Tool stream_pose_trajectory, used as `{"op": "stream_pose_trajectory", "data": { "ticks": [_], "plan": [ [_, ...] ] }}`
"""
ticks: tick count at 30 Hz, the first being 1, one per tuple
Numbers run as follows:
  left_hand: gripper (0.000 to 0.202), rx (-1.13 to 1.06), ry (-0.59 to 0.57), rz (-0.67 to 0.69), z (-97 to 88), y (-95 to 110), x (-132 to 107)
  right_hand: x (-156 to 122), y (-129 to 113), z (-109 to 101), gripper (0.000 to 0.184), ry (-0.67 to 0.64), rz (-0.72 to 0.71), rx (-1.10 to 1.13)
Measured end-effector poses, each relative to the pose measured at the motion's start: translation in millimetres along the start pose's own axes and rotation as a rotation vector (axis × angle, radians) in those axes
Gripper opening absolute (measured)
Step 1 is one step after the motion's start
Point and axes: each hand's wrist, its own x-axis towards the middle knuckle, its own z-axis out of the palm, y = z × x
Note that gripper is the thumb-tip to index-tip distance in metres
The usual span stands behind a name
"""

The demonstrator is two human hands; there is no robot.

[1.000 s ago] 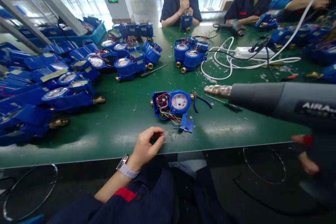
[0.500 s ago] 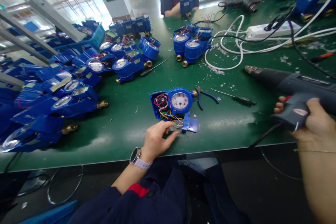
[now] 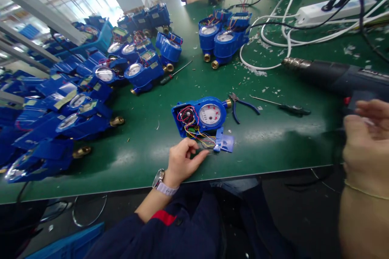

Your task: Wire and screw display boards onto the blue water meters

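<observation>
A blue water meter [image 3: 209, 114] with a white dial and an open wiring compartment lies on the green table. Thin coloured wires [image 3: 205, 139] run from it to a small blue plastic part [image 3: 223, 141] with a clear flap. My left hand [image 3: 182, 160] rests at the table's front edge, its thumb and curled fingers closed around the wire ends; the exact grip is partly hidden. At the right, my right hand [image 3: 367, 141] is beside the handle of a dark heat gun [image 3: 331, 77], fingers and thumb apart, somewhat blurred.
Blue-handled cutting pliers [image 3: 243, 107] and a screwdriver [image 3: 293, 109] lie right of the meter. Many blue meters [image 3: 88, 113] crowd the left, and a pair [image 3: 225, 42] stands farther back. A white power strip [image 3: 334, 10] with looping cables lies back right. A person sits opposite.
My right hand has come off the heat gun's handle and turned, while the gun stays at the right. My left hand keeps its place at the wires. The view has shifted slightly.
</observation>
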Motion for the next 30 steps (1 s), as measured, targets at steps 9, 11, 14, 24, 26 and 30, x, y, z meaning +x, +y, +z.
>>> {"op": "stream_pose_trajectory", "data": {
  "ticks": [9, 11, 14, 24, 26, 30],
  "plan": [
    [0.022, -0.440, -0.134, -0.511, 7.2, 2.8, -1.2, -116.6, -109.1, 65.4, 0.052, -0.669, -0.401, 0.391],
    [0.022, -0.509, -0.141, -0.531, 9.6, 3.8, 0.5, -124.1, -113.4, 75.1, 0.054, -0.675, -0.423, 0.405],
    [0.021, -0.562, -0.133, -0.527, 13.4, 6.4, 3.3, -130.7, -116.6, 85.1, 0.056, -0.666, -0.435, 0.417],
    [0.023, -0.517, -0.141, -0.432, 18.0, 5.0, 4.9, -138.2, -117.9, 92.2, 0.062, -0.629, -0.444, 0.401],
    [0.022, -0.516, -0.141, -0.421, 17.9, 4.3, 4.3, -138.1, -117.3, 92.4, 0.060, -0.634, -0.435, 0.402],
    [0.022, -0.524, -0.146, -0.417, 17.8, 4.8, 3.9, -138.8, -116.2, 92.7, 0.058, -0.633, -0.425, 0.411]
  ]
}}
